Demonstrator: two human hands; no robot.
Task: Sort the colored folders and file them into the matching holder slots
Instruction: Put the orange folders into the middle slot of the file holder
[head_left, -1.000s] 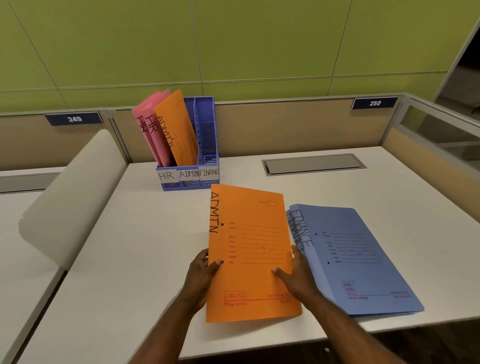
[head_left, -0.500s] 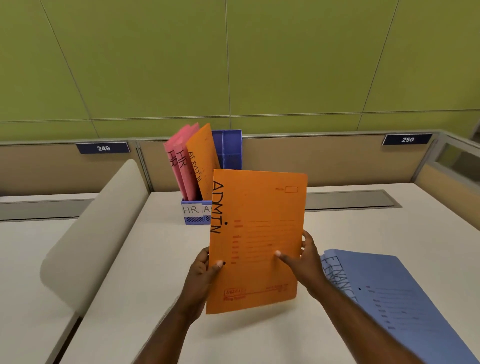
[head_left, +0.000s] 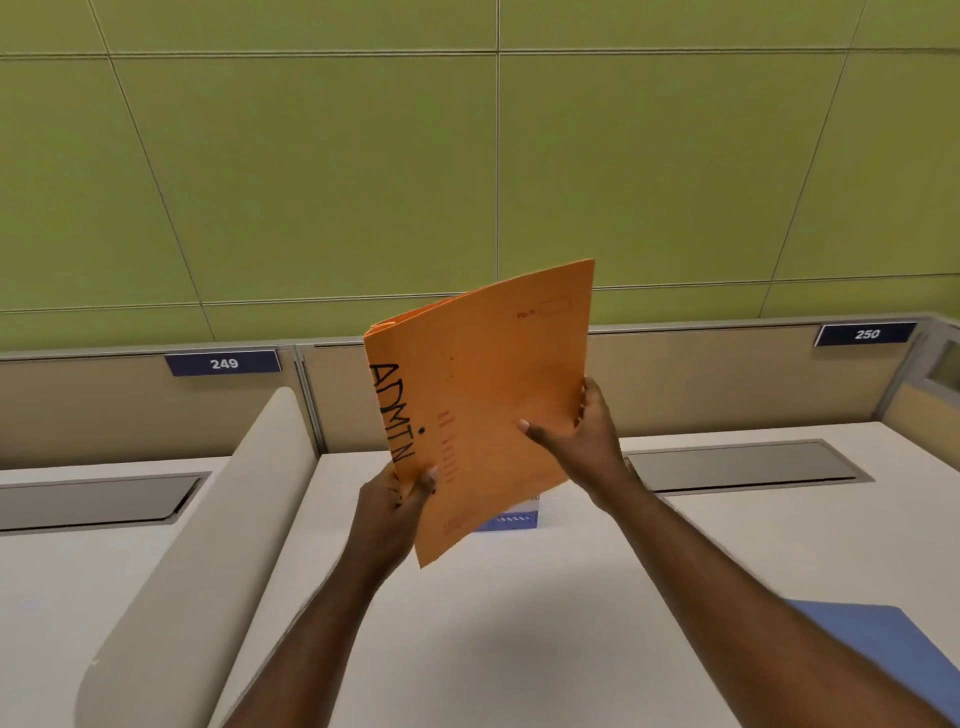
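An orange folder (head_left: 488, 395) marked ADMIN is held up in the air, tilted, in front of the back partition. My left hand (head_left: 397, 506) grips its lower left edge near the spine. My right hand (head_left: 587, 441) pinches its right edge. The blue file holder (head_left: 511, 519) is almost wholly hidden behind the folder; only a strip of its base with a white label shows. A corner of the blue folder (head_left: 883, 649) lies on the desk at the lower right, partly under my right forearm.
A white desk (head_left: 519, 649) spans the view, with a grey cable hatch (head_left: 743, 465) at the back right. A beige curved divider (head_left: 218, 545) separates the left desk. Partition tags read 249 (head_left: 223, 362) and 250 (head_left: 866, 334).
Both hands have raised the orange folder from the desk and carried it forward over the holder, tilting it. The view has swung upward, so the holder and the blue folder are mostly out of sight.
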